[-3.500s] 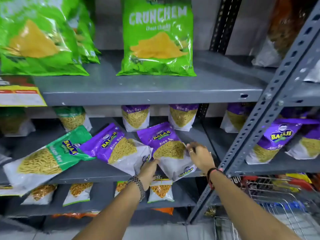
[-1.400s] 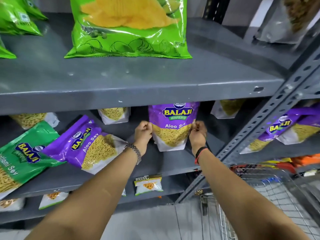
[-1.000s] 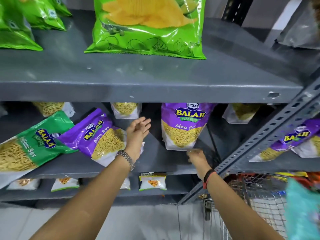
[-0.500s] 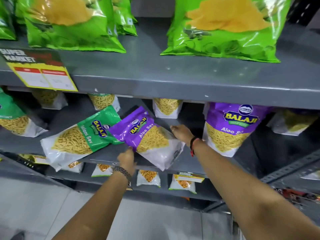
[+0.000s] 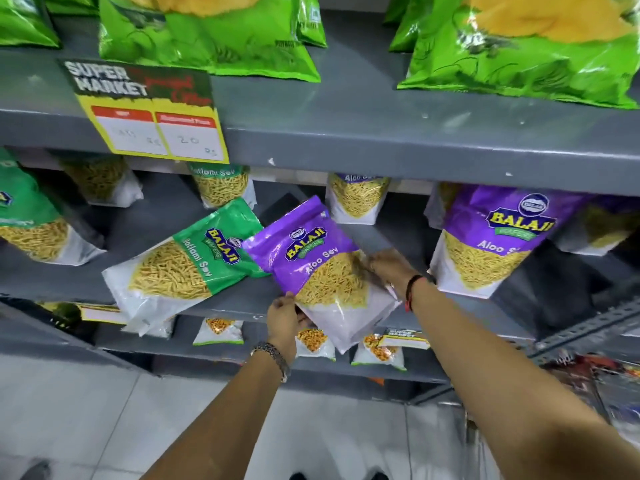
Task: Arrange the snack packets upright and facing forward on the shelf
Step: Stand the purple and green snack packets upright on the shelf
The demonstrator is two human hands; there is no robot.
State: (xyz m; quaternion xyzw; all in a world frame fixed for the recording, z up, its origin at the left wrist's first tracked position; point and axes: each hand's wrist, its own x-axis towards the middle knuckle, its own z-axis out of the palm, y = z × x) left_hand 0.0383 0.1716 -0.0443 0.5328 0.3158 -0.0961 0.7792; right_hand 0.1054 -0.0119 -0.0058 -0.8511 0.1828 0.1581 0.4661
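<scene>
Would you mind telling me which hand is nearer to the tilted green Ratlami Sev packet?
Left. The left hand sits just right of the green Ratlami Sev packet; the right hand lies farther right.

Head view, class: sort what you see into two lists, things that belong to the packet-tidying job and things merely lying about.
Part of the job:
tilted purple Aloo Sev packet, held by left hand and right hand
slanted green Ratlami Sev packet
upright purple Aloo Sev packet
grey metal shelf

Lying about:
yellow supermarket price label
bright green crisp bags
small snack pouches below
</scene>
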